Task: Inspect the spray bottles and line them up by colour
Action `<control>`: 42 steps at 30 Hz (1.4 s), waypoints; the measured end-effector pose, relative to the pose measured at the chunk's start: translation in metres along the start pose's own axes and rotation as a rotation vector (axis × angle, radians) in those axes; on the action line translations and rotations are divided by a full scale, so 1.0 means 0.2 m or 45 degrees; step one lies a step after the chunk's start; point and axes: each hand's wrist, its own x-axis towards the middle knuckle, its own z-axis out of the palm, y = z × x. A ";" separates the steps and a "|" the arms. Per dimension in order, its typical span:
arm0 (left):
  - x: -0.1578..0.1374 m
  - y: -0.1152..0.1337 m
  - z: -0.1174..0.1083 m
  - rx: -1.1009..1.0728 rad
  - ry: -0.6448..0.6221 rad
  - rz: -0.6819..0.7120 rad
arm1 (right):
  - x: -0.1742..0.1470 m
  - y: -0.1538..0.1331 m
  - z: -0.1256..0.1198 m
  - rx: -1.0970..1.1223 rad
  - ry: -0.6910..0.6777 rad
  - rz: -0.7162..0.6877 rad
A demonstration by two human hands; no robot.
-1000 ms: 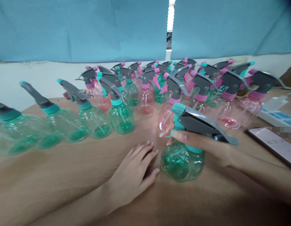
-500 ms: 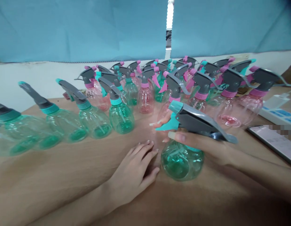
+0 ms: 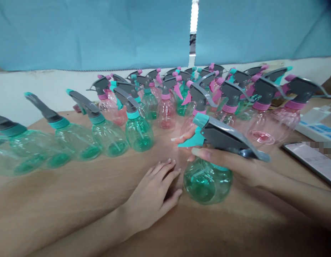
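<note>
My right hand [image 3: 229, 160] is wrapped round the neck of a green spray bottle [image 3: 205, 184], just under its grey head. The bottle's teal trigger [image 3: 193, 138] and nozzle point to the left, and some of my fingers are hidden behind it. Left of that bottle, my left hand [image 3: 154, 194] lies on the wooden table [image 3: 82, 200] with its fingers stretched out, holding nothing. Beyond my left hand stands another green spray bottle [image 3: 139, 134], the nearest one of a row reaching to the left.
Several pink spray bottles [image 3: 166, 112] and green ones crowd the back of the table. To the right lie a phone [image 3: 310, 160] and a white power strip [image 3: 317, 130]. A blue curtain [image 3: 101, 35] hangs behind, over a white wall.
The view has shifted very slightly. Both hands and the held spray bottle keep practically the same place and pose.
</note>
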 end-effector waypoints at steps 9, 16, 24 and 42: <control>0.00 0.00 -0.01 -0.042 0.011 0.019 | -0.03 0.01 -0.03 -0.082 0.047 0.030; 0.00 0.00 -0.01 -0.034 0.007 0.016 | -0.03 0.05 -0.04 0.026 -0.027 0.006; 0.00 0.00 0.00 -0.026 0.021 0.012 | -0.05 0.10 -0.06 0.069 -0.028 0.007; 0.00 0.00 0.01 -0.012 0.031 0.017 | -0.05 0.13 -0.09 -0.067 -0.042 0.052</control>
